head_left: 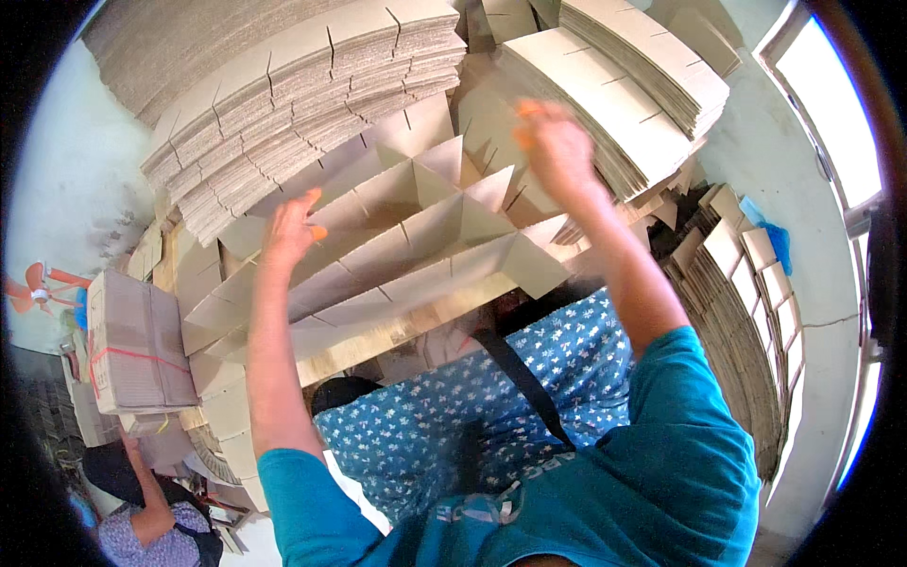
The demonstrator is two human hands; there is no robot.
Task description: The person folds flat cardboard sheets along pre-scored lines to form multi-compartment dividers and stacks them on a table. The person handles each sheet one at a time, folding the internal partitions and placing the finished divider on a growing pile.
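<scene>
- Loosely, the left hand (286, 234) is held over the left part of a cardboard divider grid (406, 286), with thumb and fingers parted; orange covers are worn on fingertips.
- The right hand (559, 146) is raised at upper centre-right, near a stack of slotted sheets (590, 90); it is blurred, so whether anything is gripped cannot be told. Orange is seen at its fingertips too.
- The grid is set in the middle of the frame, its strips crossed and stood on edge, on a wooden table (378, 342).
- Below the table edge, flowered blue cloth (406, 425) is crossed by a black strap (524, 383).
- The upper left is filled by a taller cardboard pile (312, 90).
- More cardboard pieces (732, 321) are stacked at right.
- At left, a closed box (142, 345) is marked by a red line, near an orange fan (38, 283).
- At lower left, another person (146, 534) is partly seen.
</scene>
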